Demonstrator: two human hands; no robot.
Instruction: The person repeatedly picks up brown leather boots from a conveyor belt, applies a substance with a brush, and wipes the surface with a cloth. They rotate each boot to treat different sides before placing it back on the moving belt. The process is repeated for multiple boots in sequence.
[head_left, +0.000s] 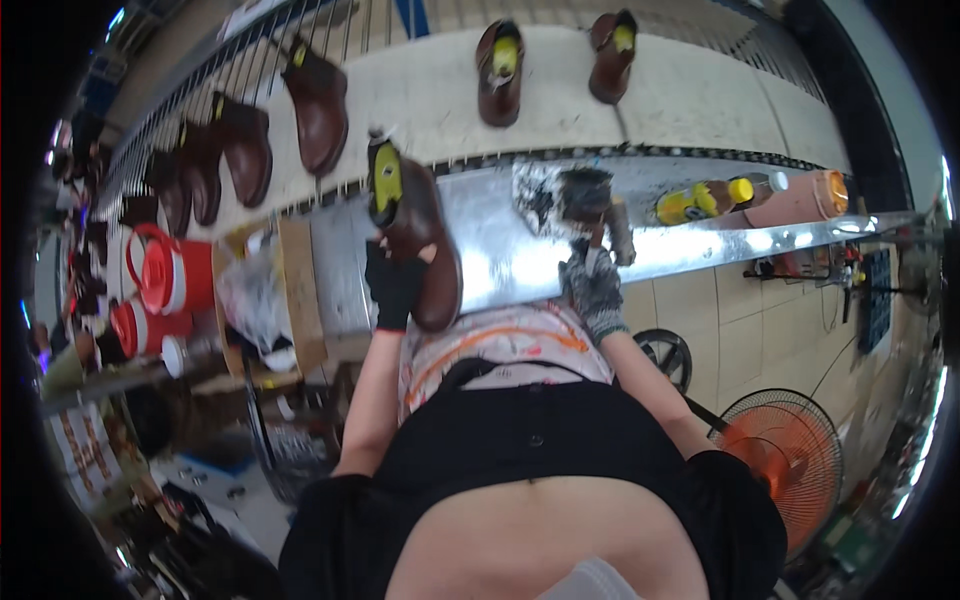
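Right at the edge of the shiny metal bench [520, 250], the left hand [392, 285], in a black fingerless glove, is wrapped around a brown leather ankle boot with a yellow-green insole [415, 235]. It grips the boot from the side, sole side turned toward the right, so I'd guess it's held that way to keep the bottom edge open for working on. The right hand [595, 285], in a grey speckled work glove, is closed around a dark brush or similar tool [600, 215] just above a grimy, smeared patch of the bench; can't tell exactly what the tool is. Further back, more brown boots [320, 105] sit spaced out on the pale conveyor belt [680, 100], probably so each one stays apart. A yellow bottle [700, 202] lies on its side on the bench to the right, near the tool hand.
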